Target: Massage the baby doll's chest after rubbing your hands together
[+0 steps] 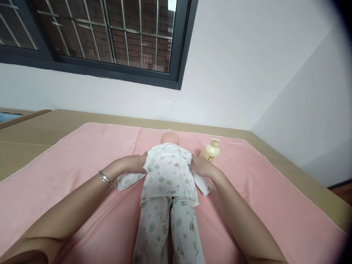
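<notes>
My left hand (pixel 138 163) and right hand (pixel 202 166) flank the clothed doll (pixel 169 187), which lies, apparently prone, on the pink cloth (pixel 110 145), legs toward me. Both hands touch the sides of its patterned top (pixel 168 167); with the fingertips hidden, I cannot tell whether they grip. Likely hazards: uneven pressure could roll the doll or bunch the fabric; an outward slip of my right hand could topple the adjacent pump bottle (pixel 211 150).

Left wrist: shiny silver bangle (pixel 105 178) | forearms (pixel 72 204): bare | hands (pixel 135 163): bare
</notes>
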Available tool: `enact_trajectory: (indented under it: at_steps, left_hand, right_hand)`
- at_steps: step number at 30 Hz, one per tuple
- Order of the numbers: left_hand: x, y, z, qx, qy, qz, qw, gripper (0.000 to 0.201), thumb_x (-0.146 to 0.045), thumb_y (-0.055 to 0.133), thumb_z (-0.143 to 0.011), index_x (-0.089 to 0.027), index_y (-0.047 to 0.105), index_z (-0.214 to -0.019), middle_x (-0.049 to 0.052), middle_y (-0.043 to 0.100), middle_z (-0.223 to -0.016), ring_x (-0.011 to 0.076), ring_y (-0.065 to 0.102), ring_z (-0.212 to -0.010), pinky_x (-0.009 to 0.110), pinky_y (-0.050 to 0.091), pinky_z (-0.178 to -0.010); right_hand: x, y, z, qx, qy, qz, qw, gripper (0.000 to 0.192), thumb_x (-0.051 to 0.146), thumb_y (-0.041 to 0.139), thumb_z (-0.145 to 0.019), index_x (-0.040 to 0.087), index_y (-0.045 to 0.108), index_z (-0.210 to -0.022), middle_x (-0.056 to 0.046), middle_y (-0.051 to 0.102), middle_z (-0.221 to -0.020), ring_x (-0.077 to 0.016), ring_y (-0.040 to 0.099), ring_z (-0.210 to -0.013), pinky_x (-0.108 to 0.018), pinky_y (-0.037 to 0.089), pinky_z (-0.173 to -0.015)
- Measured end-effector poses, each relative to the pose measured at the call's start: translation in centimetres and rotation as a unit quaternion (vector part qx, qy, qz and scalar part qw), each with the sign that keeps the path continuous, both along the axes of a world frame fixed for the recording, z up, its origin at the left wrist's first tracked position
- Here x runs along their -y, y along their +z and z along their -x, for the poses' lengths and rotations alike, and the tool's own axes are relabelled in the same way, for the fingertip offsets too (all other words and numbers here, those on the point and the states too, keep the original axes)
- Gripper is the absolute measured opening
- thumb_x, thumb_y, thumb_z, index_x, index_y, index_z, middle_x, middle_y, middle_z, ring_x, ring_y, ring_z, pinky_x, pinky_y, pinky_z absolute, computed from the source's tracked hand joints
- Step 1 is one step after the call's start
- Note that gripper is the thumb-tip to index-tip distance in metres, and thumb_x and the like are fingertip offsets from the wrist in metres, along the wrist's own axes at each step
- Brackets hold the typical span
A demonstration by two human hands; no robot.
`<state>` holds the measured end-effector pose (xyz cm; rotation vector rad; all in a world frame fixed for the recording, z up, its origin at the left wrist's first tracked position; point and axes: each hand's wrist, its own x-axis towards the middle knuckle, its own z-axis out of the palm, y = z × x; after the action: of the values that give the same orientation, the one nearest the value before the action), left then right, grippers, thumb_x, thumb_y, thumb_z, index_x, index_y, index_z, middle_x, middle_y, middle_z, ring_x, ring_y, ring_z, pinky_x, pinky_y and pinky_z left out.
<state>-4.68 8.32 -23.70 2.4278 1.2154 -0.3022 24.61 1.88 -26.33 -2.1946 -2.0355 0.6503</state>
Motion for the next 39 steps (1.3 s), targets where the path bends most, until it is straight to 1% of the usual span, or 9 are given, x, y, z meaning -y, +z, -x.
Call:
enact_trajectory:
  at_steps: [7,12,15,19,21,24,28,32,39]
  left_hand:
    - [2.5,2.6,-1.2,-0.015,0.015,-0.139,0.99,0.038,-0.039,0.041,-0.085,-0.016,0.056,-0.112,0.017,0.069,-0.096,0.0322,0.066,-0.079,0.037,0.046,-0.065]
    - [3.6,4.6,-6.9,0.238,-0.007,-0.05,0.97,0.034,-0.038,0.044,-0.088,-0.02,0.058,-0.114,0.012,0.067,-0.11,0.028,0.064,-0.097,0.036,0.049,-0.083]
    - [2.8,4.0,-12.5,0.459,0.072,0.133,0.876,0.043,-0.039,0.054,-0.086,-0.019,0.053,-0.124,0.012,0.058,-0.128,0.0244,0.057,-0.115,0.032,0.045,-0.099]
    - [0.4,2.9,-18.7,0.571,0.201,0.441,0.662,0.052,-0.039,0.04,-0.093,-0.002,0.044,-0.129,0.027,0.051,-0.13,0.0232,0.059,-0.115,0.03,0.049,-0.098]
    - [-0.7,2.8,-20.4,0.591,0.229,0.496,0.593,0.058,-0.041,0.033,-0.095,0.0,0.035,-0.136,0.029,0.044,-0.137,0.0238,0.053,-0.124,0.029,0.049,-0.098]
    - [-1.7,3.2,-21.8,0.616,0.233,0.529,0.535,0.064,-0.044,0.029,-0.095,-0.002,0.026,-0.143,0.026,0.039,-0.142,0.0241,0.047,-0.131,0.029,0.05,-0.096]
    - [-1.4,3.6,-23.2,0.622,0.235,0.552,0.503,0.068,-0.048,0.03,-0.094,0.001,0.028,-0.141,0.027,0.048,-0.132,0.025,0.057,-0.117,0.029,0.056,-0.085]
    - [-0.6,3.6,-23.1,0.608,0.252,0.548,0.517,0.062,-0.043,0.029,-0.095,0.002,0.032,-0.138,0.027,0.05,-0.13,0.0242,0.059,-0.114,0.027,0.056,-0.082]
    - [2.0,5.4,-16.5,0.598,0.234,0.582,0.5,0.063,-0.04,0.03,-0.094,0.002,0.03,-0.141,0.027,0.04,-0.141,0.0279,0.048,-0.129,0.031,0.052,-0.093]
  right_hand:
    - [2.9,5.6,-1.4,-0.063,-0.047,-0.147,0.986,0.052,0.021,0.036,-0.09,0.017,0.042,-0.141,-0.012,0.055,-0.133,-0.0241,0.052,-0.12,-0.031,0.042,-0.094]
    - [3.7,9.3,-3.4,-0.121,-0.146,-0.281,0.941,0.051,0.022,0.037,-0.089,0.015,0.049,-0.138,-0.009,0.057,-0.132,-0.0218,0.051,-0.123,-0.031,0.04,-0.1]
    - [2.5,9.3,-4.1,-0.13,-0.191,-0.325,0.917,0.053,0.016,0.033,-0.086,0.009,0.051,-0.135,-0.011,0.053,-0.136,-0.0217,0.047,-0.128,-0.032,0.037,-0.105]
    - [0.6,7.5,-4.4,-0.134,-0.188,-0.273,0.934,0.058,0.011,0.033,-0.082,0.006,0.047,-0.138,-0.012,0.047,-0.142,-0.0211,0.042,-0.133,-0.031,0.033,-0.109]
    - [0.1,6.8,-4.5,-0.121,-0.177,-0.258,0.942,0.06,0.009,0.034,-0.079,0.004,0.048,-0.137,-0.014,0.047,-0.141,-0.0218,0.041,-0.133,-0.031,0.032,-0.11]
    - [0.0,6.4,-4.5,-0.111,-0.171,-0.254,0.945,0.06,0.006,0.036,-0.075,0.004,0.053,-0.132,-0.016,0.05,-0.138,-0.0234,0.044,-0.131,-0.031,0.034,-0.107]
    - [0.1,6.8,-4.3,-0.103,-0.16,-0.249,0.949,0.051,0.005,0.038,-0.073,0.011,0.066,-0.115,-0.013,0.065,-0.118,-0.0227,0.059,-0.113,-0.026,0.044,-0.091]
    - [0.1,6.8,-4.0,-0.102,-0.176,-0.244,0.948,0.052,0.006,0.037,-0.076,0.008,0.063,-0.121,-0.015,0.063,-0.122,-0.0223,0.058,-0.114,-0.025,0.045,-0.09]
    - [3.1,8.7,-2.2,-0.113,-0.178,-0.292,0.933,0.055,0.025,0.039,-0.089,0.01,0.043,-0.142,-0.011,0.041,-0.146,-0.0262,0.038,-0.136,-0.039,0.031,-0.112]
